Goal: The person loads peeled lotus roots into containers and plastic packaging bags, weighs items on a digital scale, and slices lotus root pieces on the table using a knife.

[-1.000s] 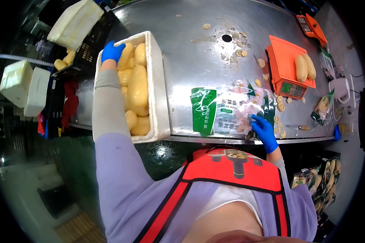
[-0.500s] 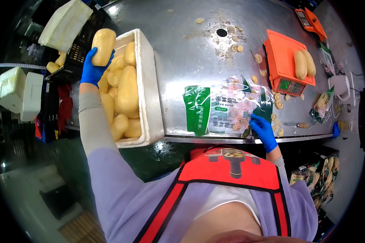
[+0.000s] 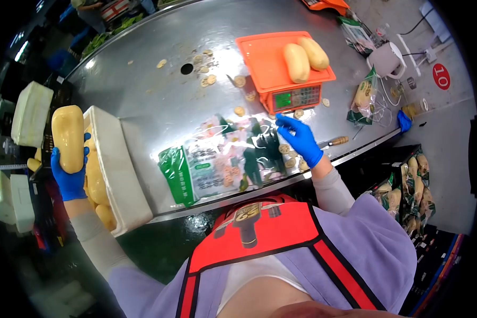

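Note:
In my left hand [image 3: 71, 180] is a thick, pale yellow lotus root section [image 3: 68, 138], held upright over the left edge of a white foam box [image 3: 126, 175]. More lotus roots [image 3: 96, 180] lie inside that box. My right hand [image 3: 302, 140], in a blue glove like the left, hovers just past the right end of the printed plastic bags [image 3: 212, 161], its fingers stretched toward the scale and nothing seen in them. Two lotus root sections [image 3: 298, 63] rest on the orange scale [image 3: 262, 61], whose green display is lit.
Cut lotus slices [image 3: 208, 80] are scattered over the metal table [image 3: 148, 100], around a round hole. A wooden-handled knife [image 3: 336, 141] lies by the front edge. Further right are a filled bag [image 3: 364, 95] and a kettle [image 3: 387, 59]. Packed bags [image 3: 416, 185] sit in a crate below.
My view has swung to the right. My right hand has left the bags' edge and moved toward the scale. My left hand still holds the lotus root by the foam box.

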`<state>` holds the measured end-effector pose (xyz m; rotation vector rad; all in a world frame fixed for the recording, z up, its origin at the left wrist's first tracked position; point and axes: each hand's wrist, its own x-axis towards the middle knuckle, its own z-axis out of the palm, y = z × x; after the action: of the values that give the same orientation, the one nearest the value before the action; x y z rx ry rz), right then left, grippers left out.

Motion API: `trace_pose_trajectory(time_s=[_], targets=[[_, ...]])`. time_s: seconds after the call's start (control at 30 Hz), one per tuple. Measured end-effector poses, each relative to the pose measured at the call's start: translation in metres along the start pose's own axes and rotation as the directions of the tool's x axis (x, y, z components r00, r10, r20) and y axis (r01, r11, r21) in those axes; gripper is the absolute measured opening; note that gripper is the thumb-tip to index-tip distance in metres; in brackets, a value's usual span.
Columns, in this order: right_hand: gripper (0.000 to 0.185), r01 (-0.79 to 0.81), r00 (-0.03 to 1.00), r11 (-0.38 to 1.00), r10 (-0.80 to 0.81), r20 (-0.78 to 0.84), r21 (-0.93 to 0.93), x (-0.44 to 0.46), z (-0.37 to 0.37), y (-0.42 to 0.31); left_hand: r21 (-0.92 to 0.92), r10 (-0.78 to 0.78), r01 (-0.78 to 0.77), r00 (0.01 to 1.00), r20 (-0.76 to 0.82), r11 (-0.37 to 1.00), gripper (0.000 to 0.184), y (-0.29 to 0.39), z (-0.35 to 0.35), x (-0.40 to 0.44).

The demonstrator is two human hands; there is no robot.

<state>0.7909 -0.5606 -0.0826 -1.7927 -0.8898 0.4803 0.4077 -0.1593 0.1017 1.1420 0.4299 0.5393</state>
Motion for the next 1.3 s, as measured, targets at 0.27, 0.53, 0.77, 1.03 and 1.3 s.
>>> trace_pose_trajectory(time_s=[0.27, 0.53, 0.77, 1.03, 1.3], targets=[[0.044, 0.118, 0.926, 0.989, -0.141, -0.351, -0.088, 0.058, -0.131, 0.054, -0.153, -0.070, 0.055, 0.993, -0.099, 0.987, 0.064, -0.128, 0.180, 0.097], [0.070, 0.229, 0.874, 0.765, -0.434, -0.220, -0.602, 0.155, -0.148, 0.054, 0.599, 0.185, -0.075, 0.975, -0.124, 0.797, 0.084, -0.286, 0.346, 0.197], [0.075, 0.253, 0.901, 0.881, -0.365, -0.235, -0.400, 0.171, -0.155, 0.069, 0.899, 0.266, 0.000, 0.955, -0.130, 0.439, 0.091, -0.298, 0.379, 0.207], [0.054, 0.102, 0.952, 0.665, 0.150, -0.266, 0.740, 0.064, -0.201, 0.041, 0.559, 0.299, -0.113, 0.920, -0.253, 0.822, 0.069, -0.276, 0.334, 0.168], [0.053, -0.395, 0.874, 0.258, 0.403, 0.273, 0.882, -0.009, -0.170, 0.058, 0.295, 0.004, 0.054, 0.981, -0.195, 0.954, 0.063, -0.305, 0.333, 0.091]])
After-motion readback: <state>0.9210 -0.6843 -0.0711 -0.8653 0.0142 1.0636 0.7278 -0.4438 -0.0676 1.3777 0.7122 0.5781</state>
